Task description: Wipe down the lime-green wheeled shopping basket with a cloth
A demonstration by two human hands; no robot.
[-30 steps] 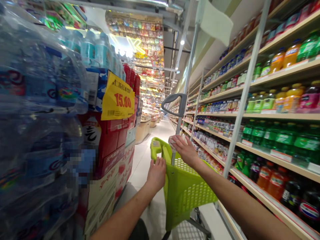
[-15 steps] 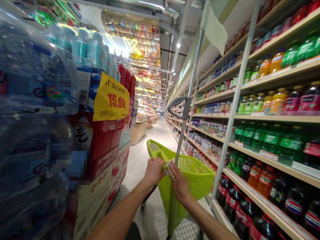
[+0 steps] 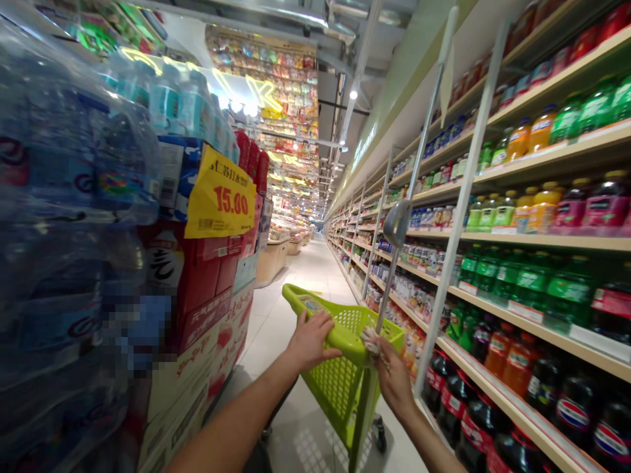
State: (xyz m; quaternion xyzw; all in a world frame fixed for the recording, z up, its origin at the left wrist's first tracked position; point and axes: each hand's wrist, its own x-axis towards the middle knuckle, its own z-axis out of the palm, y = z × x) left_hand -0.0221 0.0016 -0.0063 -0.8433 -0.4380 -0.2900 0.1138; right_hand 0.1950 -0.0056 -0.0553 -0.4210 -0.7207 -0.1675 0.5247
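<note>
A lime-green plastic shopping basket on wheels (image 3: 340, 384) stands in the aisle in front of me. My left hand (image 3: 309, 340) rests on its near rim with the fingers curled over the edge. My right hand (image 3: 392, 374) is closed on a crumpled white cloth (image 3: 371, 340), pressed against the rim where the grey metal pull handle (image 3: 400, 253) rises. The handle's grey grip sits high above the basket. The basket looks empty inside.
Shelves of bottled drinks (image 3: 532, 276) run along the right, close to the basket. On the left stand stacked water packs (image 3: 73, 217) and red cartons with a yellow 15.00 price sign (image 3: 220, 197). The tiled aisle floor (image 3: 305, 276) stretches ahead.
The basket has turned and shifted right, nearer the shelves. My right hand with the cloth moved down the handle pole to the rim, then right along it. My left hand stayed on the rim.
</note>
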